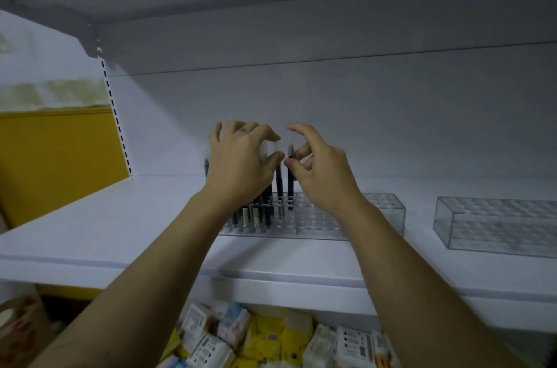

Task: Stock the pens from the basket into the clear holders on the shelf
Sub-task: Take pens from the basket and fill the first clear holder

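Note:
A clear holder [325, 220] with rows of holes stands on the white shelf [120, 235]. Its left part is filled with several upright dark pens [256, 214] with pale caps. My left hand [241, 162] reaches over those pens and its thumb and fingers curl round the top of one pen [279, 180]. Just to the right, my right hand [319, 168] pinches the upper part of another upright pen [290, 183], whose tip sits in a hole. The holder's right part has open holes. No basket is in view.
A second clear holder [497, 223] with no pens stands further right on the shelf. Below the shelf edge lie several boxed and bagged goods [271, 337]. A yellow panel [60, 156] and a slotted shelf upright [117, 117] are at the left.

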